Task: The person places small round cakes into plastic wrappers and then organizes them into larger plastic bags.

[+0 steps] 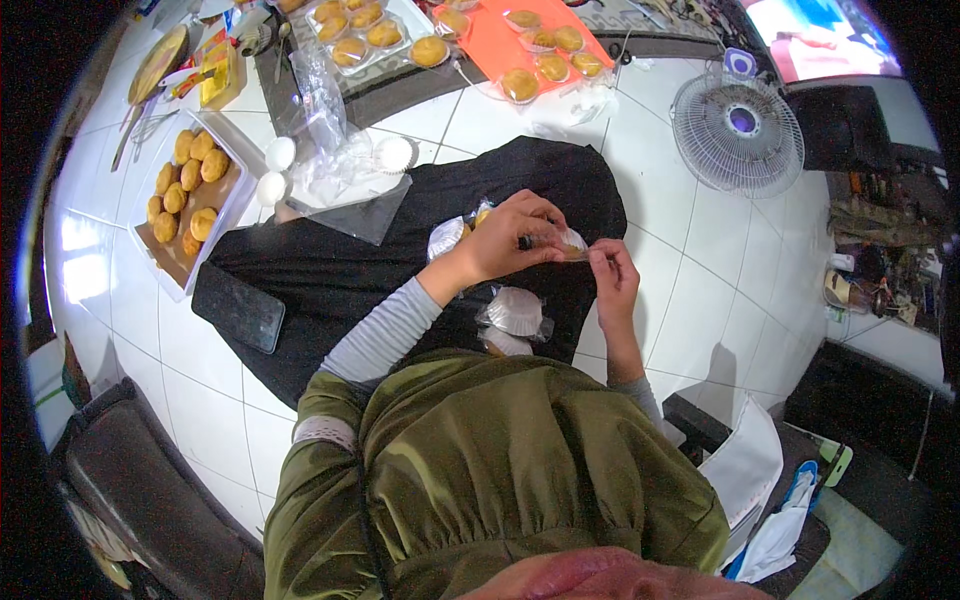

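Above my lap, my left hand [517, 234] grips a bun in a white paper cup [574, 241] with clear plastic around it. My right hand [616, 277] pinches the edge of that plastic with thumb and finger. Partly behind my left wrist, another plastic-wrapped bun in a paper cup [448, 238] lies on the black cloth over my legs [330, 262]. Closer to my body rest two more wrapped paper cups, one pleated cup [514, 311] and one lower cup [506, 342], both on their sides. My fingers hide part of the held bun.
To the left stands a plastic tub [247, 174] of unwrapped buns. Beyond my knees lie clear plastic bags [322, 112], an orange tray [487, 34] and a white tray [416, 19] of wrapped buns. A phone [253, 315] lies by my left leg; a fan [739, 135] stands right.
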